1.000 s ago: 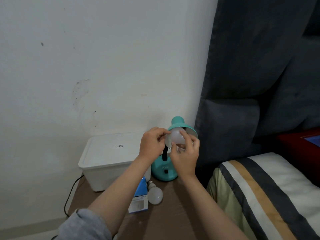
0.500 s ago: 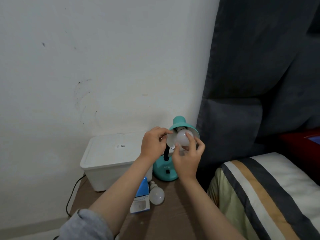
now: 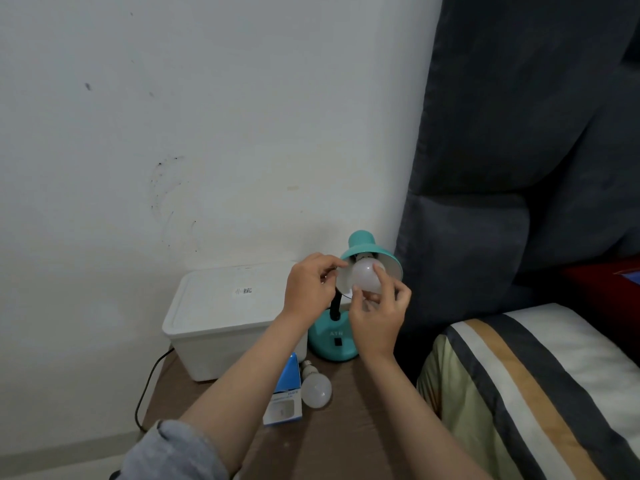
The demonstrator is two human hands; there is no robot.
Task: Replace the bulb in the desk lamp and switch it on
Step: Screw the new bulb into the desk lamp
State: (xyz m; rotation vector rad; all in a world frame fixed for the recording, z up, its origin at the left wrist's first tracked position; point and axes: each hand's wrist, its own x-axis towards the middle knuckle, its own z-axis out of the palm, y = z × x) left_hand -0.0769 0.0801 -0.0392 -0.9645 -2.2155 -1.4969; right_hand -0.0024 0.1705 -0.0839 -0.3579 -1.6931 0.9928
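Both forearms are bare from the fingers [image 3: 380, 276] back; a grey sleeve [image 3: 173, 452], pushed up and bunched, covers the left arm's elbow end.

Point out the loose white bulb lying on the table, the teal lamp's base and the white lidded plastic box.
Loose white bulb [image 3: 317, 392], head view, on its round globe.
Teal lamp's base [image 3: 330, 341], head view, near the black switch.
White lidded plastic box [image 3: 221, 299], head view, on the lid.
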